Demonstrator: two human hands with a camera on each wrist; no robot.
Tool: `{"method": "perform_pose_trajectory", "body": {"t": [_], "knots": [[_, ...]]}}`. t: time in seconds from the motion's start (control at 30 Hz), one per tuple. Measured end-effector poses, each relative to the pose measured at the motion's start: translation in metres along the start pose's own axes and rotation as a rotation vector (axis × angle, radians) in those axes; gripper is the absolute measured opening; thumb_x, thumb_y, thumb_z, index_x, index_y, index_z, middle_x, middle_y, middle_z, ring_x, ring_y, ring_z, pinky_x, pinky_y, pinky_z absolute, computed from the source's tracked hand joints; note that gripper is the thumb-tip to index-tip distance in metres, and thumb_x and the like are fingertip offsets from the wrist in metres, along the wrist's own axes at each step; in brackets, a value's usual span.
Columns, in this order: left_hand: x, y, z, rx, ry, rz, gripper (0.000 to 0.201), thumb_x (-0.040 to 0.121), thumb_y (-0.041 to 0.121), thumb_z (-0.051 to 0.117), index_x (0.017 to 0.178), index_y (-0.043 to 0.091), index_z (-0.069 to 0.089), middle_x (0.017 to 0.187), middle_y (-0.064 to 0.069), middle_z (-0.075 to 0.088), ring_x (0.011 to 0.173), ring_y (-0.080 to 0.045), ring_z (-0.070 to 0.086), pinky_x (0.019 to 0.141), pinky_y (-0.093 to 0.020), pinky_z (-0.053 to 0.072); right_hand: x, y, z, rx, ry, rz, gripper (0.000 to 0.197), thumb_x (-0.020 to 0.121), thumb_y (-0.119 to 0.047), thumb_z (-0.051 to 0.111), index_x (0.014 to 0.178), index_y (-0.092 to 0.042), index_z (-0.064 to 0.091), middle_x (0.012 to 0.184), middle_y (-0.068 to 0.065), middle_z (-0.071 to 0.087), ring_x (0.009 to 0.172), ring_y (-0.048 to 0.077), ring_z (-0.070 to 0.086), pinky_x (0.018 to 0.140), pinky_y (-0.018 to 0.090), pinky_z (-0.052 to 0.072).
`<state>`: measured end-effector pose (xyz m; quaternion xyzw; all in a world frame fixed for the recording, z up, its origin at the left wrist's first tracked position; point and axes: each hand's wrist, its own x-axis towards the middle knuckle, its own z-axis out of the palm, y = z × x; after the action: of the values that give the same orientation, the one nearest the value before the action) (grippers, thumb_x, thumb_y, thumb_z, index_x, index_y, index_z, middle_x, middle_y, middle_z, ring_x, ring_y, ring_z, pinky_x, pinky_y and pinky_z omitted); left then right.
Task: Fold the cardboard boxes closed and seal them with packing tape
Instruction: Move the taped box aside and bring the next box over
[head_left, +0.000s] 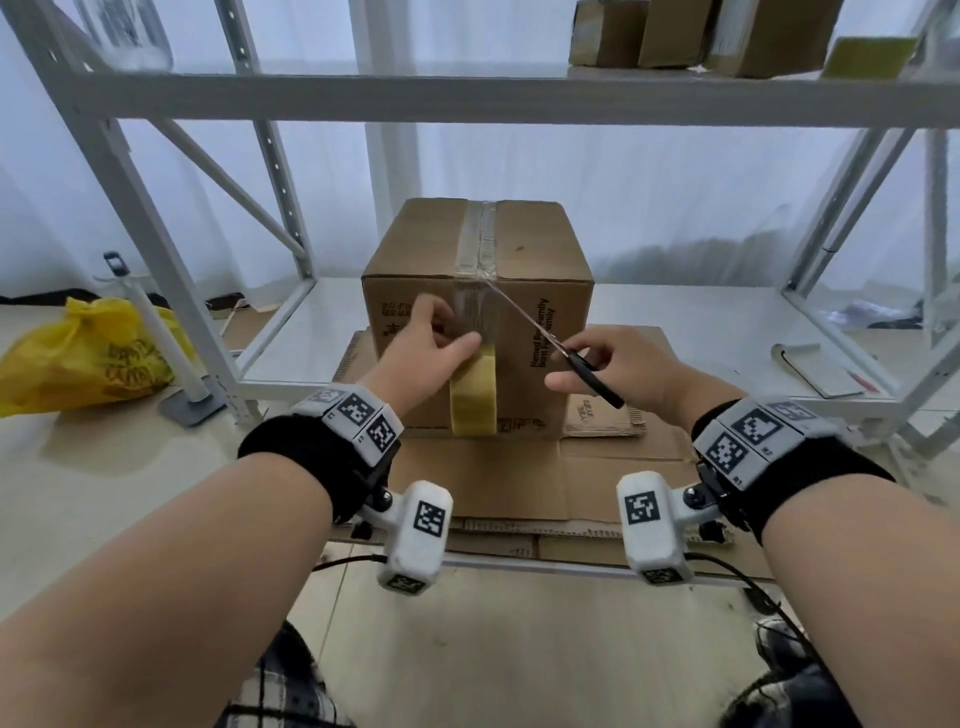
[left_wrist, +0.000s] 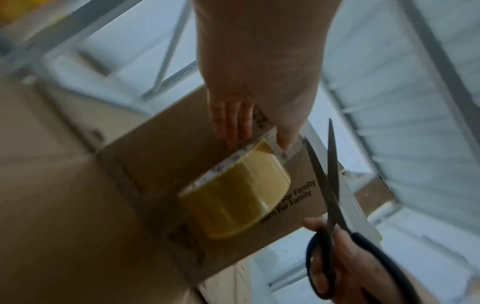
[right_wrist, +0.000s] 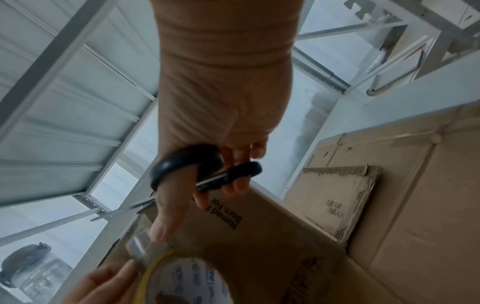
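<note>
A closed cardboard box (head_left: 540, 244) stands on flattened cardboard, with clear tape running along its top seam and down the front face. My left hand (head_left: 452, 332) pinches the top of a yellowish packing tape roll (head_left: 474, 397) against the box front, its thumb on the stretched strip. In the left wrist view the roll (left_wrist: 233, 197) hangs below the fingers (left_wrist: 231, 121). My right hand (head_left: 571, 364) grips black-handled scissors (head_left: 540, 332). Their blades (left_wrist: 327, 181) are slightly apart and point up at the tape near the box's top front edge. The thumb sits through one scissor loop (right_wrist: 182, 164).
White metal shelving (head_left: 467, 98) surrounds the box, with small boxes (head_left: 701, 36) on its upper shelf. A yellow plastic bag (head_left: 88, 353) lies on the floor at left. Flattened cardboard sheets (head_left: 519, 478) cover the floor under the box. A notebook (head_left: 815, 369) lies on the low shelf at right.
</note>
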<state>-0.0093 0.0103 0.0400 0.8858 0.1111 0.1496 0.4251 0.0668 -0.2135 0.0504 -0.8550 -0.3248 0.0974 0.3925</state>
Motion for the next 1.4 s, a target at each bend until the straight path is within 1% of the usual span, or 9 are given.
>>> {"method": "perform_pose_trajectory", "body": {"t": [0.1, 0.2, 0.3, 0.57, 0.87, 0.97, 1.17, 1.3, 1.4], "knots": [[-0.001, -0.005, 0.008, -0.162, -0.018, -0.072, 0.035, 0.09, 0.03, 0.063, 0.115, 0.02, 0.041, 0.107, -0.008, 0.058, 0.095, -0.02, 0.059, 0.076, -0.026, 0.049, -0.002, 0.002, -0.009, 0.011, -0.072, 0.069, 0.025, 0.074, -0.038, 0.079, 0.089, -0.021, 0.069, 0.065, -0.003, 0.05, 0.063, 0.012, 0.051, 0.058, 0.018, 0.04], [0.002, -0.006, 0.007, -0.162, 0.083, -0.021, 0.034, 0.086, 0.024, 0.067, 0.109, 0.018, 0.043, 0.111, -0.005, 0.053, 0.1, -0.018, 0.053, 0.084, -0.026, 0.045, -0.004, 0.002, -0.012, -0.05, -0.178, 0.113, 0.03, 0.073, -0.043, 0.078, 0.09, -0.02, 0.07, 0.067, -0.003, 0.054, 0.063, 0.011, 0.056, 0.061, 0.022, 0.044], [-0.001, -0.005, 0.007, -0.26, 0.018, -0.023, 0.032, 0.089, 0.018, 0.065, 0.111, 0.016, 0.042, 0.11, -0.007, 0.057, 0.1, -0.018, 0.055, 0.087, -0.028, 0.047, -0.005, 0.001, -0.011, -0.08, -0.175, 0.108, 0.031, 0.071, -0.046, 0.079, 0.089, -0.022, 0.071, 0.065, -0.006, 0.053, 0.064, 0.01, 0.055, 0.064, 0.024, 0.043], [0.003, -0.003, 0.006, -0.312, -0.052, -0.088, 0.024, 0.093, 0.019, 0.059, 0.11, 0.018, 0.043, 0.108, -0.011, 0.058, 0.087, -0.016, 0.058, 0.063, -0.024, 0.049, -0.004, 0.002, -0.009, -0.075, -0.13, 0.12, 0.031, 0.069, -0.044, 0.081, 0.088, -0.021, 0.072, 0.063, -0.008, 0.052, 0.064, 0.009, 0.053, 0.063, 0.024, 0.04], [0.007, -0.008, 0.01, -0.198, -0.052, -0.096, 0.026, 0.093, 0.02, 0.059, 0.109, 0.02, 0.038, 0.09, -0.007, 0.056, 0.073, -0.015, 0.056, 0.055, -0.025, 0.049, -0.003, 0.003, -0.012, -0.082, -0.127, 0.103, 0.03, 0.068, -0.043, 0.082, 0.088, -0.023, 0.072, 0.059, -0.007, 0.05, 0.058, 0.01, 0.048, 0.06, 0.022, 0.037], [0.004, -0.008, 0.015, -0.136, -0.037, -0.082, 0.026, 0.094, 0.018, 0.056, 0.11, 0.019, 0.035, 0.079, -0.003, 0.051, 0.068, -0.017, 0.053, 0.061, -0.029, 0.049, -0.004, 0.003, -0.012, -0.066, -0.156, 0.103, 0.031, 0.068, -0.043, 0.081, 0.09, -0.023, 0.072, 0.058, -0.008, 0.051, 0.057, 0.007, 0.05, 0.061, 0.022, 0.04], [-0.003, -0.013, 0.019, -0.19, 0.046, 0.015, 0.02, 0.092, 0.012, 0.058, 0.099, 0.017, 0.04, 0.101, -0.012, 0.061, 0.09, -0.021, 0.058, 0.083, -0.035, 0.05, -0.011, 0.005, -0.023, -0.044, -0.252, 0.117, 0.046, 0.063, -0.05, 0.076, 0.097, -0.021, 0.071, 0.064, -0.005, 0.052, 0.059, 0.007, 0.053, 0.064, 0.021, 0.043], [-0.007, -0.016, 0.02, -0.238, 0.025, 0.087, 0.019, 0.092, 0.009, 0.057, 0.089, 0.022, 0.043, 0.102, -0.011, 0.062, 0.095, -0.024, 0.059, 0.087, -0.037, 0.05, -0.013, 0.009, -0.028, -0.123, -0.248, 0.17, 0.035, 0.073, -0.042, 0.078, 0.097, -0.019, 0.07, 0.068, -0.003, 0.054, 0.063, 0.01, 0.054, 0.062, 0.02, 0.044], [-0.007, -0.019, 0.017, -0.244, -0.006, 0.103, 0.014, 0.092, 0.011, 0.059, 0.1, 0.018, 0.05, 0.101, -0.004, 0.059, 0.094, -0.017, 0.057, 0.087, -0.031, 0.049, -0.012, 0.01, -0.027, -0.143, -0.261, 0.205, 0.036, 0.071, -0.044, 0.078, 0.096, -0.019, 0.07, 0.071, -0.001, 0.055, 0.065, 0.011, 0.054, 0.064, 0.021, 0.045]]}}
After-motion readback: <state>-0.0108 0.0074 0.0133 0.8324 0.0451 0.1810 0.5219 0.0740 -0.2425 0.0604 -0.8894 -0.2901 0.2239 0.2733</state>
